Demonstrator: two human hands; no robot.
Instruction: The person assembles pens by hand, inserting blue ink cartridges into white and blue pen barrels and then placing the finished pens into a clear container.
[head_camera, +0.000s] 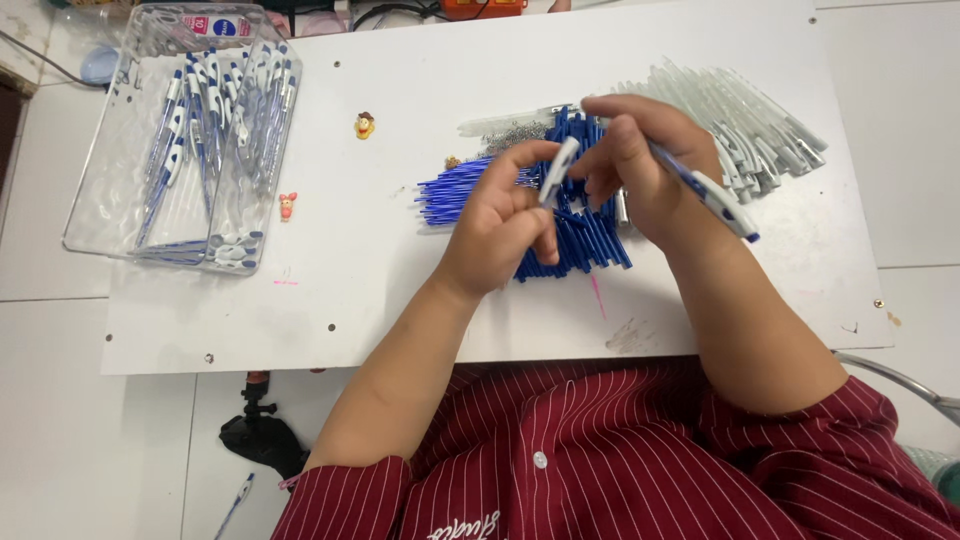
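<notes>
A white work board (330, 300) carries a clear plastic tray (110, 200) of finished pens at its left edge. Near the far right corner lie clear pen barrels (740, 120), with blue refills (580, 245) mid-board. The right hand (650, 170) grips a blue-and-white pen (715, 195); the left hand (500, 225) pinches a white pen part (558, 170) above the refills.

Bare table (340, 290) lies open between the clear tray (110, 200) at far left and the blue refill pile (570, 235) at centre. Two small figurines (365, 125) dot it. Clear pen barrels (740, 120) block the far right.
</notes>
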